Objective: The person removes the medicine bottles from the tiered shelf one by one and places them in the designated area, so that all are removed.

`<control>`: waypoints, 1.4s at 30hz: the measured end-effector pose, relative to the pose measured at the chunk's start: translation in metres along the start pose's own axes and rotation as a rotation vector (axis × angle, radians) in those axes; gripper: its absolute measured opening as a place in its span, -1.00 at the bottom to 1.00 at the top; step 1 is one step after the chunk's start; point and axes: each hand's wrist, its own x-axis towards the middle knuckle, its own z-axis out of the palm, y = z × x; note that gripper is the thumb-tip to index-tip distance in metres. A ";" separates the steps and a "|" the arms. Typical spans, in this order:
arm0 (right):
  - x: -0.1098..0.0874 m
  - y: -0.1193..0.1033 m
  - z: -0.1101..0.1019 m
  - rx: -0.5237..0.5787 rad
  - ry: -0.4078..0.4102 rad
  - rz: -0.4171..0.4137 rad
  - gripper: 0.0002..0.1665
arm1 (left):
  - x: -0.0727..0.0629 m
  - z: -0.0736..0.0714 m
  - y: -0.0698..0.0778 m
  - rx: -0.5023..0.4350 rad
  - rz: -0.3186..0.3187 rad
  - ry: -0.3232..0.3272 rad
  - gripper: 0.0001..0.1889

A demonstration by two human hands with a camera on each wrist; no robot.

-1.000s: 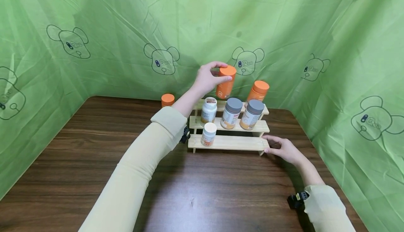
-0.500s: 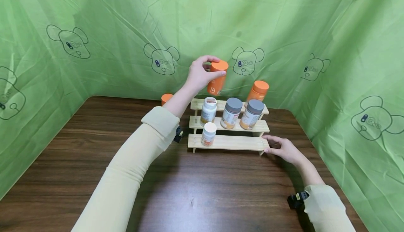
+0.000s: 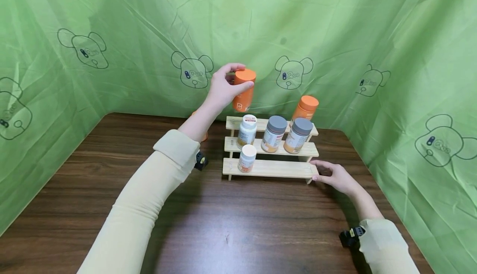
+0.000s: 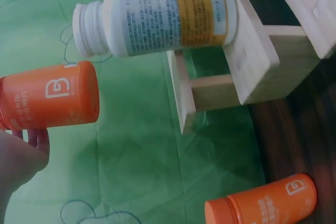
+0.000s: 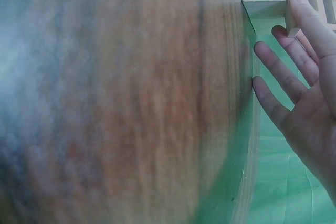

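Observation:
In the head view my left hand [image 3: 222, 90] holds an orange bottle [image 3: 243, 97] between thumb and fingers, raised above the left end of a three-tier wooden stand [image 3: 281, 167]. The left wrist view shows this bottle's lower body and base. My right hand [image 3: 333, 176] pinches the right end of the lowest tier, its thumb in front. On the middle tier are a white bottle [image 3: 247, 131] and two grey-lidded jars [image 3: 273, 135]. A small white bottle [image 3: 247, 159] stands at the bottom tier's left. Another orange bottle [image 3: 307, 106] occupies the top tier's right.
One more orange bottle [image 4: 273, 203] stands on the dark wood table [image 3: 238, 228] left of the stand, mostly hidden behind my left forearm in the head view. A green cloth [image 3: 238, 21] with bear outlines encloses the table's back and sides.
My left hand has moved left and slightly up with the orange bottle, uncovering the top tier's left end. The forearm now covers most of the bottle on the table. The right hand keeps its place.

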 end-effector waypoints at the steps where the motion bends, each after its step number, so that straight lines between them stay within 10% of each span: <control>1: 0.000 0.000 0.000 -0.001 0.000 0.003 -0.35 | -0.001 -0.001 0.000 0.001 0.002 0.005 -0.45; 29: -0.003 0.000 -0.001 -0.009 0.009 -0.003 -0.35 | -0.037 -0.060 0.001 0.112 0.105 0.149 -0.55; 42: -0.006 0.000 -0.002 -0.020 0.004 0.012 -0.34 | -0.053 -0.089 -0.009 0.186 0.012 0.209 -0.52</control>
